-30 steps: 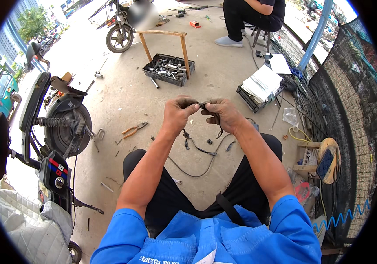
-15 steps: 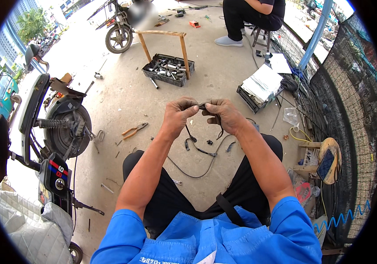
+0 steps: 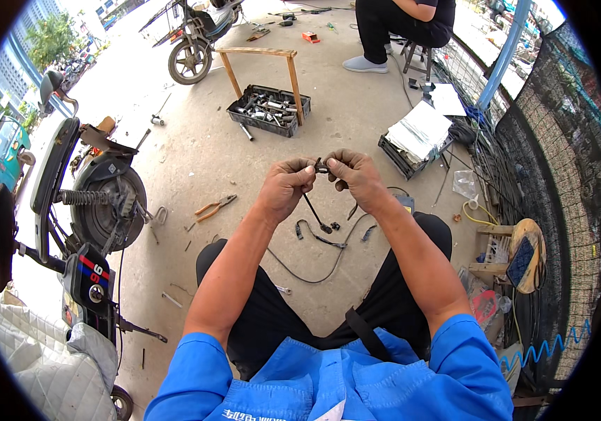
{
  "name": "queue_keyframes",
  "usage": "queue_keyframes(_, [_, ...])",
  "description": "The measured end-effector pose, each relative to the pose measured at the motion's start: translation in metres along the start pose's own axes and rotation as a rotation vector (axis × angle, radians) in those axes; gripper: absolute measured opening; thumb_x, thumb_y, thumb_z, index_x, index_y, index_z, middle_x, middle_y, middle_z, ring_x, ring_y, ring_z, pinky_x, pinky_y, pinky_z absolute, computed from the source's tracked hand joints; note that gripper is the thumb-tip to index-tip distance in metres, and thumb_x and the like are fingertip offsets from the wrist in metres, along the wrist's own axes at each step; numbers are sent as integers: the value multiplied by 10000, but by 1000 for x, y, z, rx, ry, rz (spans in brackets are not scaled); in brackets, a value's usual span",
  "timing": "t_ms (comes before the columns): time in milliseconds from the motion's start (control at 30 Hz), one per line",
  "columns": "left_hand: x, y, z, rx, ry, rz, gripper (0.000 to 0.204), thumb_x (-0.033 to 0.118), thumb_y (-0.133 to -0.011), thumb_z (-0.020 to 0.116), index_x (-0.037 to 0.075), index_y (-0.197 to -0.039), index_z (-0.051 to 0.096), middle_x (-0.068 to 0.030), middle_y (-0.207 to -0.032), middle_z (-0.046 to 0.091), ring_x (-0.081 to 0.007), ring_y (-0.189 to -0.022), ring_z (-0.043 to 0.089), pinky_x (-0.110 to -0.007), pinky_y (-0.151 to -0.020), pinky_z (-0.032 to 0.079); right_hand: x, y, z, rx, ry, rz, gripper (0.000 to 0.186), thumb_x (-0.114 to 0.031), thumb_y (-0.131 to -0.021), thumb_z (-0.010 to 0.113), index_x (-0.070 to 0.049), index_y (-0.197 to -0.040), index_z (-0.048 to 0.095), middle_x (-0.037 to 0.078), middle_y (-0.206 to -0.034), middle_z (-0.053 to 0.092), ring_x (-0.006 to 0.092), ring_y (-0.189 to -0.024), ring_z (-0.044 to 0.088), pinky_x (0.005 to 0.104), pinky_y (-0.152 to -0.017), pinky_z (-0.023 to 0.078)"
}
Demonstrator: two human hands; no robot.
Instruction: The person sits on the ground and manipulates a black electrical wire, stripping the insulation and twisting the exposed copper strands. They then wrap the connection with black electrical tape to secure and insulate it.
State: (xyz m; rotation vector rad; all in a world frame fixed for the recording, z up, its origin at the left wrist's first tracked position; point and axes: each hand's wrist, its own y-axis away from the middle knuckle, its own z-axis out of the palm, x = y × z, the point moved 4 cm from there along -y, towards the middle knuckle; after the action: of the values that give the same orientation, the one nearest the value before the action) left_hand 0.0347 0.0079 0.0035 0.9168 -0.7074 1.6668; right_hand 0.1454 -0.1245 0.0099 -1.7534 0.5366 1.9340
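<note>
Both hands meet in front of my knees, fingertips almost together. A small dark piece with a pale spot, perhaps a cable connector (image 3: 321, 168), is pinched between them; its exact kind is too small to make out. My left hand (image 3: 285, 185) is closed on its left end, my right hand (image 3: 358, 179) on its right end. From below the left fingers hangs a short black cable (image 3: 312, 209) with a thicker end. Beneath, on the ground, lie a crumpled black strip (image 3: 330, 243) and a long thin dark cable (image 3: 318, 282).
Orange-handled pliers (image 3: 215, 208) lie left of my knee. Ahead stands a black crate (image 3: 264, 128) of metal tools with a wooden handle. A partly dismantled scooter (image 3: 97, 203) is at left, a paper-topped crate (image 3: 413, 140) at right. Another person (image 3: 413, 28) sits at the back.
My right hand has turned and lifted a little, its fingers now more upright. The dark piece shows more plainly, and the cable under the left hand hangs straighter.
</note>
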Motion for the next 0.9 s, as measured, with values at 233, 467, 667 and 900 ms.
queue_keyframes(233, [-1,0,-1,28,72,-72,147,121,-959,618,-23,-989,601,-21,-797,548,-119,-720,492,-277,-661,390,-11,3,3,-48,-3,-88,182,-152,-919,708,-29,-1047,668,14,-931,646,87,-794,584,237,-628,482])
queue_keyframes(467, [-1,0,1,-35,115,-96,194,153,-964,618,-26,-1040,609,-12,-814,536,-119,-735,483,-285,-675,383,-6,-1,3,-91,-137,-154,145,-88,-866,749,-46,-988,682,33,-1102,620,86,-833,582,238,-647,501])
queue_keyframes(667, [0,-1,2,-43,138,-105,167,132,-964,612,-23,-1016,578,-26,-808,537,-117,-714,485,-270,-641,386,-13,3,7,-112,-208,-162,97,-67,-856,732,-40,-937,688,18,-1050,637,80,-787,568,229,-647,477])
queue_keyframes(900, [6,3,-9,46,-230,-60,136,125,-903,673,-11,-903,675,1,-703,567,-87,-613,474,-253,-556,366,-16,5,0,-84,34,-48,177,-120,-812,773,-11,-915,679,49,-915,659,93,-717,577,235,-602,458])
